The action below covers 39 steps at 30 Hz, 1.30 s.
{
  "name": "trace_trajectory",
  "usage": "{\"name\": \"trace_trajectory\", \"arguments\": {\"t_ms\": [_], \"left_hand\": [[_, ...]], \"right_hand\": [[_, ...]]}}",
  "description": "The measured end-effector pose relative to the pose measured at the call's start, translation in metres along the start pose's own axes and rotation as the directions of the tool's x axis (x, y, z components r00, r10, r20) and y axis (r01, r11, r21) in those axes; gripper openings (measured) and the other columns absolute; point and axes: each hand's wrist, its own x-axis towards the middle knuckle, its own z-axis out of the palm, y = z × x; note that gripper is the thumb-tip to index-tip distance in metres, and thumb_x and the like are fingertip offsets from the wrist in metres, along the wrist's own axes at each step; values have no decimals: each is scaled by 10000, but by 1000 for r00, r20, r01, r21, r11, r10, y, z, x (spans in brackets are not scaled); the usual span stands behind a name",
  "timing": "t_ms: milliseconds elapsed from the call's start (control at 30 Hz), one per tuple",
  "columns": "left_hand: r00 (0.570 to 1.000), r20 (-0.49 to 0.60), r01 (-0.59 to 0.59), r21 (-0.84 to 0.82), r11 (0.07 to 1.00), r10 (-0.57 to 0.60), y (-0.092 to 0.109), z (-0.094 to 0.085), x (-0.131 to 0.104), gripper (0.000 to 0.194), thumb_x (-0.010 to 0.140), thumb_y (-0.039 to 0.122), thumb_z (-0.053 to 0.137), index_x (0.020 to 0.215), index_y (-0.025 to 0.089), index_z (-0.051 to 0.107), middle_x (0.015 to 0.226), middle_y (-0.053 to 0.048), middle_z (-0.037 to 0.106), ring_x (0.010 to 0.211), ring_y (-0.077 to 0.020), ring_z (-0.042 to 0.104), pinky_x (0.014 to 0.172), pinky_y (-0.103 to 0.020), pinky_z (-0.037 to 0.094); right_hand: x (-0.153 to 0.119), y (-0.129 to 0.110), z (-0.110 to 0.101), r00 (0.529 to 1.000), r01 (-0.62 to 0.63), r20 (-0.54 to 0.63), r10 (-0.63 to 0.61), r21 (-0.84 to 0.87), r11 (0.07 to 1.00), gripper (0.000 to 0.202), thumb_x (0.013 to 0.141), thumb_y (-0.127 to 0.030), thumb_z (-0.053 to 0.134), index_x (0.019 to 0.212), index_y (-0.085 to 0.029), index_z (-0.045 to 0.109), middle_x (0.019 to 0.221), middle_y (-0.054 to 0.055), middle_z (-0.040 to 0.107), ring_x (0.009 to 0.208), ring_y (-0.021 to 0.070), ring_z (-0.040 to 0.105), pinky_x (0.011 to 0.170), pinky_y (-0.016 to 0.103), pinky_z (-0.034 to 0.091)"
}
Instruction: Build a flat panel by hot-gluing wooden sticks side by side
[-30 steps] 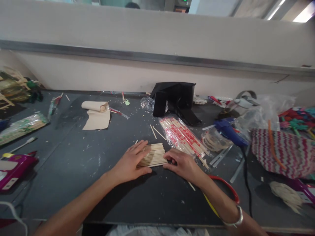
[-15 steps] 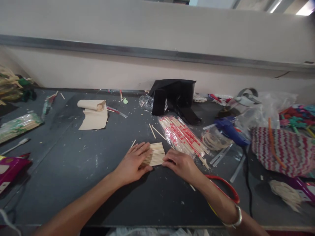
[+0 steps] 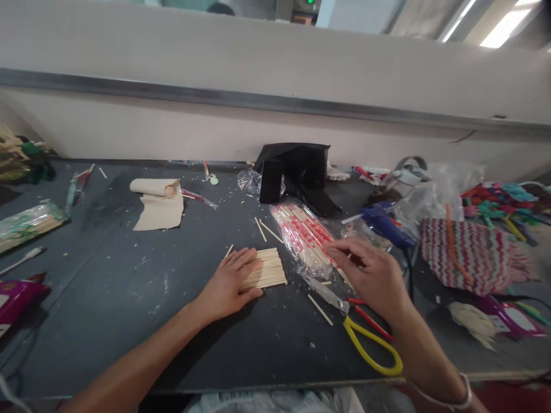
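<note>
A flat row of short wooden sticks (image 3: 272,268) lies side by side on the dark table. My left hand (image 3: 230,284) rests on its left part, fingers stretched out over the sticks and thumb along the near edge. My right hand (image 3: 372,275) is over the right edge of a clear plastic packet of chopsticks (image 3: 301,232) with red wrapping, its fingers curled and thumb drawn in. Whatever its fingertips may pinch is too small to make out. Scissors (image 3: 374,350) with a yellow and a red handle lie just below my right hand. A loose stick (image 3: 320,310) lies left of them.
Behind the packet stands a black phone-like block (image 3: 271,181) before a black stand (image 3: 301,166). A blue glue gun (image 3: 387,225) and a zigzag-patterned cloth (image 3: 465,255) lie right. A partly rolled beige sheet (image 3: 160,209) is at back left, a green-marked stick packet (image 3: 32,226) far left.
My right hand has left the right end of the stick row and moved right to the packet, uncovering the scissors. My left hand stays on the sticks. The view has shifted slightly.
</note>
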Motion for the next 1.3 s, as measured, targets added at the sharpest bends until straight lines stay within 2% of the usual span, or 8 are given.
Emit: {"name": "trace_trajectory", "arguments": {"t_ms": [133, 200, 300, 400, 500, 633, 833, 1300], "left_hand": [[1000, -14, -28, 9, 1000, 28, 2, -3, 0, 645, 803, 522, 579, 1349, 221, 419, 1484, -120, 341, 1375, -289, 263, 1086, -509, 269], [997, -52, -53, 35, 998, 55, 7, -7, -2, 591, 802, 468, 610, 1315, 216, 459, 1472, -122, 358, 1373, -297, 249, 1072, -509, 285], [990, -132, -41, 97, 994, 53, 17, -13, -10, 354, 838, 307, 601, 1181, 222, 574, 1390, -102, 454, 1310, -294, 320, 1022, -494, 332], [982, -187, 37, 139, 990, -10, 30, -15, -21, 206, 845, 222, 584, 1044, 225, 637, 1216, -74, 572, 1160, -277, 436, 911, -458, 397], [974, -202, 130, 153, 980, -97, 40, -13, -30, 197, 846, 196, 576, 1030, 223, 639, 1092, -58, 609, 1027, -251, 489, 809, -411, 415], [960, -227, 205, 182, 962, -161, 44, -10, -35, 180, 845, 175, 572, 1003, 222, 646, 1005, -46, 620, 934, -231, 500, 755, -378, 395], [953, -256, 227, 247, 942, -163, 41, -11, -38, 143, 863, 163, 541, 929, 214, 658, 931, -35, 633, 856, -217, 494, 726, -366, 370], [971, -226, 155, 327, 932, -82, 42, -9, -43, 120, 838, 124, 564, 905, 194, 635, 917, -26, 631, 853, -207, 509, 731, -355, 372]], "right_hand": [[-11, 1, -4, 998, 36, 48, -35, -25, 999, 122, 891, -247, 540, 863, -208, 652, 827, 3, 686, 758, 143, 628, 701, 248, 468], [-20, 2, 7, 992, 49, 113, -48, -5, 999, 138, 907, -235, 511, 890, -209, 646, 842, 10, 681, 795, 147, 633, 727, 254, 476], [-35, 3, 35, 970, 131, 214, -119, -44, 990, 181, 927, -213, 468, 971, -201, 643, 894, 37, 675, 837, 159, 634, 753, 269, 483], [-46, 4, 58, 943, 203, 299, -147, -166, 965, 204, 930, -197, 461, 1052, -198, 625, 929, 58, 662, 841, 173, 631, 725, 271, 479], [-49, 4, 70, 926, 222, 358, -118, -263, 939, 190, 927, -195, 475, 1050, -202, 619, 898, 55, 650, 824, 179, 620, 671, 258, 456], [-48, 5, 73, 914, 234, 392, -101, -308, 922, 166, 932, -194, 469, 997, -207, 622, 858, 39, 630, 810, 172, 604, 655, 250, 425], [-47, 6, 76, 911, 256, 397, -110, -338, 906, 170, 929, -164, 465, 864, -199, 618, 815, 26, 605, 772, 161, 584, 641, 253, 397], [-40, 4, 77, 884, 375, 424, -199, -387, 842, 98, 863, -151, 532, 774, -176, 565, 774, 23, 573, 700, 145, 551, 576, 258, 337]]}}
